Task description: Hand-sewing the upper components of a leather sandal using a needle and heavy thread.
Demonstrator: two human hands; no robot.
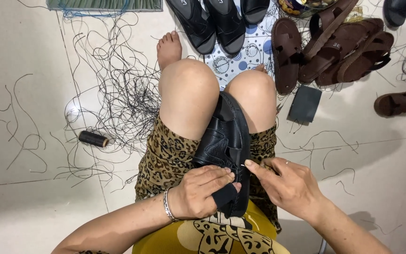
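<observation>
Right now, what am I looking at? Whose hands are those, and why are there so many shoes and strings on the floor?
The one picture comes from a camera worn on a person's head, looking down at their own lap and knees. There is no machine, just two bare hands. The left hand, with a bracelet on its wrist, holds a black leather sandal that rests between the knees. The right hand pinches something small at the sandal's edge; it is too tiny to make out. On the pale tiled floor lie loose black threads, a dark spool of thread, more black sandals and a heap of brown sandals.
</observation>
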